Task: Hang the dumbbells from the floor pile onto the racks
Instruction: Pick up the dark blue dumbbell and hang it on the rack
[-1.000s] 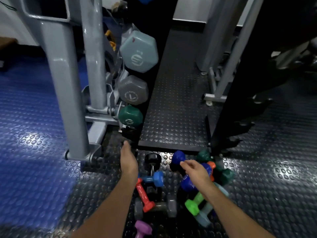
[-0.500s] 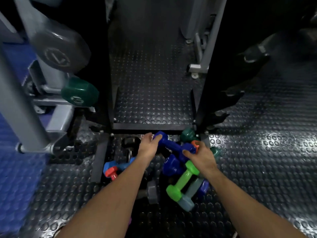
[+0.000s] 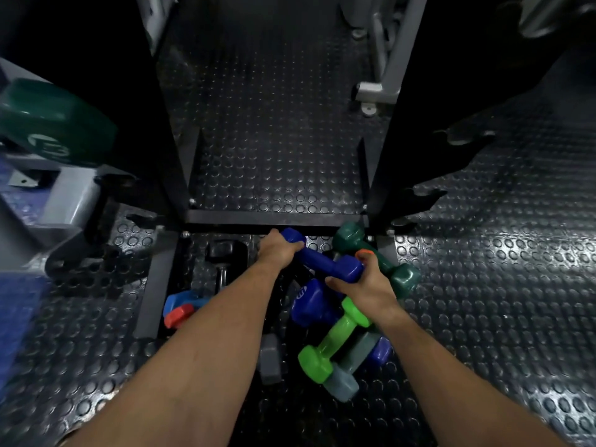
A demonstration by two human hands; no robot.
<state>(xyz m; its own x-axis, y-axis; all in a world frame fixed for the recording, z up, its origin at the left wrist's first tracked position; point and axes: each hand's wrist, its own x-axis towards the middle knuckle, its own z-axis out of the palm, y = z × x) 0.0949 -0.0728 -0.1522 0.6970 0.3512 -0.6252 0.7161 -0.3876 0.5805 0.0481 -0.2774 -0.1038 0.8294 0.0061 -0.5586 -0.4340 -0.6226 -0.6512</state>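
Now a dark blue hex-ended dumbbell [image 3: 322, 258] is being gripped w/ curled fingers at both ends, left hand [image 3: 280, 250] & right hand [image 3: 361, 287], above the floor pile.

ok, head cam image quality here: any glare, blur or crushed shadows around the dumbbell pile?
Head view: glare on the studded floor at right; the black rack uprights crushed to near silhouette; the green racked dumbbell at far left smeared and soft; wide-angle bending toward the edges. The pile centre is evenly lit and sharp: both the left hand and right hand on the blue dumbbell read clearly.
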